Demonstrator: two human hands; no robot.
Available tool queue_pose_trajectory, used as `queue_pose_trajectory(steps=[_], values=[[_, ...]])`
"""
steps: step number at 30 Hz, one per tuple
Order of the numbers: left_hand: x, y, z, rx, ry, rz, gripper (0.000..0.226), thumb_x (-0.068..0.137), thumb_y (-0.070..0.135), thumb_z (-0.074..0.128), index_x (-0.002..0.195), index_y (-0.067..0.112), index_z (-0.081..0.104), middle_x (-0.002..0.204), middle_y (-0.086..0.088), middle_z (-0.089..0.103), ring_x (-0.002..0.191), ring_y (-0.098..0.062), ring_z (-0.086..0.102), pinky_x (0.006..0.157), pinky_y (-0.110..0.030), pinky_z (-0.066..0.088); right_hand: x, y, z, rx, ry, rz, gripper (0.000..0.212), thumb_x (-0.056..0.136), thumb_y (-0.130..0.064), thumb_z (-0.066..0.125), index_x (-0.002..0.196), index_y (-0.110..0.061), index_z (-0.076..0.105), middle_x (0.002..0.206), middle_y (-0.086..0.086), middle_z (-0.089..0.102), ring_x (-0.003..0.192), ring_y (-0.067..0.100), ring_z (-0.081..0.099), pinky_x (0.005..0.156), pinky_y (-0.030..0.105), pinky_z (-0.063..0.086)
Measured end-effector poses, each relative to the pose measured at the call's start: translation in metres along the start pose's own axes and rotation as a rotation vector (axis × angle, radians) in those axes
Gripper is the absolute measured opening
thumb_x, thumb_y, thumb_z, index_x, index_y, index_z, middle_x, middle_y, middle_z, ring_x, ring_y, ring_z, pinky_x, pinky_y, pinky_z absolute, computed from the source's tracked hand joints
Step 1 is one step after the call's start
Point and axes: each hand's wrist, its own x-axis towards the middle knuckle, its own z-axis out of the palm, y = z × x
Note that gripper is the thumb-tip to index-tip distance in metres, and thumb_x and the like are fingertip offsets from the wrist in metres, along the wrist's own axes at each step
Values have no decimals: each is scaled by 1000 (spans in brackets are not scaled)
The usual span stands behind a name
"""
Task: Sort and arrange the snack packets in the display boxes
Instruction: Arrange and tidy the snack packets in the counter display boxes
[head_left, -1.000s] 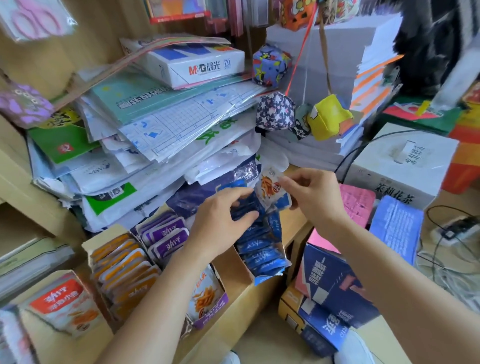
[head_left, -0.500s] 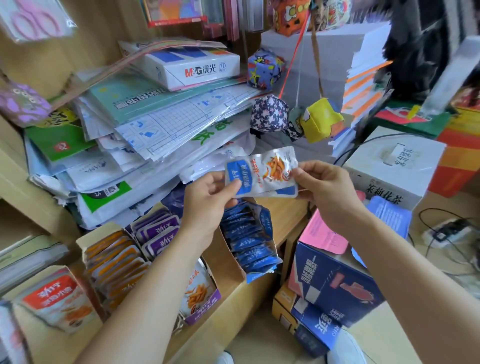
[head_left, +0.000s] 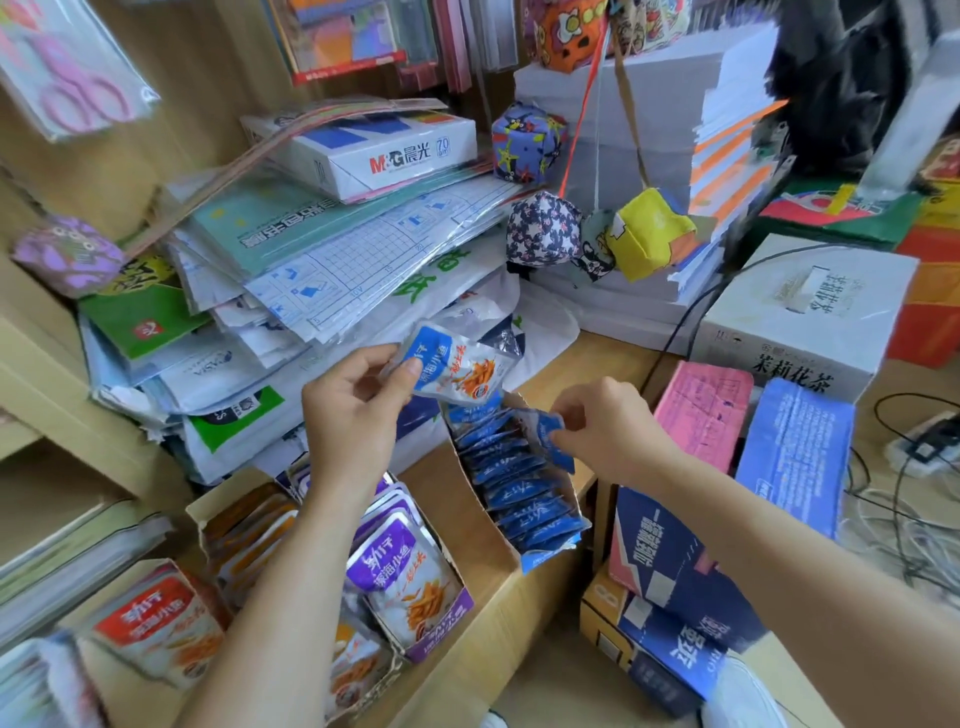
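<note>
My left hand (head_left: 358, 415) pinches a loose blue-and-white snack packet (head_left: 457, 371) and holds it up above the display boxes. Below it, a row of blue packets (head_left: 519, 483) stands in the blue display box (head_left: 550, 553). My right hand (head_left: 608, 434) pinches one blue packet (head_left: 550, 434) at the back end of that row. To the left stand a box of purple packets (head_left: 410, 577), a box of orange packets (head_left: 249, 530) and a red-labelled packet box (head_left: 156, 623).
A slumped pile of paper packs and plastic sleeves (head_left: 322, 260) crowds the shelf behind the boxes. Fabric cubes (head_left: 649, 234) hang on strings at centre right. A white tea carton (head_left: 800, 317), pink and blue boxes (head_left: 753, 431) and cables (head_left: 914, 493) lie to the right.
Both hands held the loose packet before; now only my left hand keeps it, tilted. My right hand has dropped to the blue row and taken hold of a packet there.
</note>
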Motion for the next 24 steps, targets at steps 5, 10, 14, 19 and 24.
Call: queue_pose_trajectory(steps=[5,10,14,19,24], values=[[2,2,-3,-64,-21,-38,17,91,12,72,90,29,71,82,11,77,81,-9,74,64,-22,58,2,-11,-19,112,370,23,13,89,-13,63,80,-21,59,76,-1,61,64,12,56,47,24,35],[3,-11,-7,188,-4,93,19,88,11,76,90,28,70,84,11,74,78,-8,73,65,-19,56,0,-8,-31,297,508,42,14,92,-12,65,83,-21,60,88,2,68,80,18,68,54,35,57],[1,-14,-5,364,27,267,14,86,8,76,97,16,75,85,20,65,78,6,65,64,-7,47,2,0,-33,511,431,101,18,94,-15,68,80,-24,62,92,3,73,90,15,71,62,35,62],[1,-23,3,429,-117,266,17,83,10,79,93,23,77,81,20,66,73,-1,64,64,-18,51,5,3,-39,586,458,145,8,94,-16,69,92,-8,68,91,9,74,87,15,73,62,29,59],[-6,-26,15,539,-179,186,12,82,18,81,90,26,78,78,17,69,71,0,64,64,-26,54,4,1,-42,614,467,92,5,94,-15,68,95,-10,69,88,7,73,75,3,70,54,15,53]])
